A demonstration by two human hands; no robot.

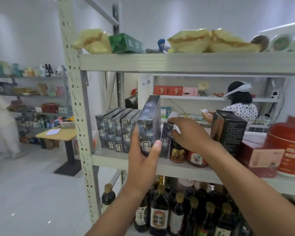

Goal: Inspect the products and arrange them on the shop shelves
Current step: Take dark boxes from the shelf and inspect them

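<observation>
My left hand (144, 160) grips a dark blue-black box (150, 123) from below, thumb across its front, holding it upright just in front of the middle shelf (126, 160). Several matching boxes (116, 130) stand in a row on that shelf to the left. My right hand (187, 133) curls over the top of another such box (166, 142), which stands on the shelf right of the held one.
Small jars (177, 153) and a black carton (230, 130) stand right of the boxes, then a red box and red tin (289, 149). Dark bottles (159, 212) fill the shelf below. Yellow bags (189, 40) lie on top. One person stands behind the shelf, another at far left.
</observation>
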